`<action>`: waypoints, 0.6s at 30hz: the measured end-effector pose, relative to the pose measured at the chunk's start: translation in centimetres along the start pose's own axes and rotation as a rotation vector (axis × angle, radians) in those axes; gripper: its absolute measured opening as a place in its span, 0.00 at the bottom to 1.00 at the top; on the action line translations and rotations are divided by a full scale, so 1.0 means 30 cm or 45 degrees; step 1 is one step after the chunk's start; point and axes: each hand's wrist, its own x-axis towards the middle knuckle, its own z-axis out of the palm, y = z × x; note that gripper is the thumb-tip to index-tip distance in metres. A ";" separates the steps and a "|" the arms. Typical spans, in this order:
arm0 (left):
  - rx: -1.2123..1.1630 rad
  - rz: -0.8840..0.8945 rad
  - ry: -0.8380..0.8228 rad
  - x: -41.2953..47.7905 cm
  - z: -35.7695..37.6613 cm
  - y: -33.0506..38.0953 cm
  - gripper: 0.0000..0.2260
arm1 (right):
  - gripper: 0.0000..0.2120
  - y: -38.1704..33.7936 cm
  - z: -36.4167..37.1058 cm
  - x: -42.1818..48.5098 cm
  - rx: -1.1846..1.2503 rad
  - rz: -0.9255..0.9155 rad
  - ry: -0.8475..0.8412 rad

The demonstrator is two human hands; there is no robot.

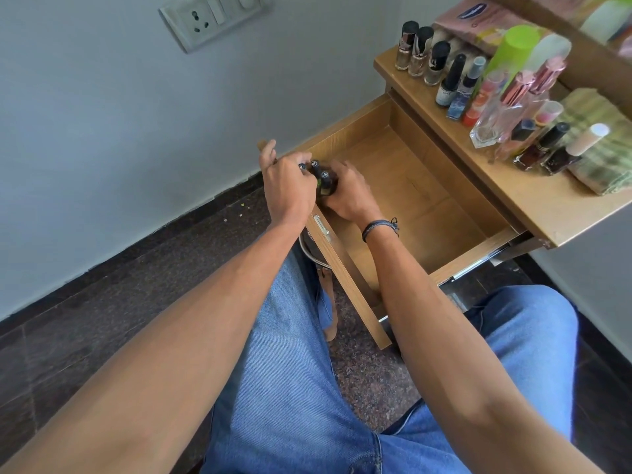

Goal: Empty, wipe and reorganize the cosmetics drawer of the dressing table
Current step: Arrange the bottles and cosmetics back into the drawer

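1. Both hands meet at the near-left corner of the open drawer (427, 206). The left grip (290, 181) and the right grip (349, 195) are each clamped from their own side on a cluster of small dark bottles (323, 179) with black caps.
2. The bottles are held upright between the palms, right at the drawer's front rim. Whether they rest on the drawer floor or hang just above it cannot be told.
3. The rest of the drawer floor shows bare wood. On the desk (533, 206) behind it stand rows of nail-polish bottles (420, 53) and perfume bottles (496, 114), with a folded cloth (608, 155) at the right end.
4. Judging by this, the work is at one edge of the wiping step: either the last items are leaving the drawer or the first are going back (the single frame does not settle which).
5. The next move calls for even pressure from both sides, since several loose bottles pinched as one bundle could slip apart. They also need a clear spot to land upright.
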 end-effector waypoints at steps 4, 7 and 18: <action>0.009 0.004 0.018 0.003 0.000 -0.001 0.16 | 0.30 -0.001 -0.016 -0.003 0.024 0.033 -0.084; 0.081 0.032 0.004 0.013 0.005 -0.010 0.14 | 0.29 -0.001 -0.021 -0.005 0.027 0.043 -0.094; -0.043 0.011 0.053 0.013 0.010 -0.014 0.14 | 0.21 0.007 -0.020 0.001 -0.021 0.111 -0.089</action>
